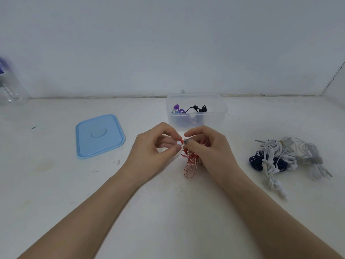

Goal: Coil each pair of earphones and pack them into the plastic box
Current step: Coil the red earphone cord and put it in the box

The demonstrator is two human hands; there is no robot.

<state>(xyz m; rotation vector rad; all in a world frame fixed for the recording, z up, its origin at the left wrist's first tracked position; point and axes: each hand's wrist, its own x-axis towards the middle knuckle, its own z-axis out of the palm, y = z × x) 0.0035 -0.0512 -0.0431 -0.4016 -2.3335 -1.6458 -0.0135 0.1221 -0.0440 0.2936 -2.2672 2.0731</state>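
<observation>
Red earphones (190,161) pinched between both hands, just before plastic box (196,116).

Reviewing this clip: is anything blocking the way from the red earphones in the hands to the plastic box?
Nothing visible does. The red earphones sit in both hands just in front of the plastic box, which is open on top; its blue lid lies off to the left, and the loose pile lies to the right.

The scene is lit evenly and softly from above. Faint shadows are cast beneath the hands (186,146). Straight lines are bent at the edges, and the bottle (9,85) at far left is blurred.
</observation>
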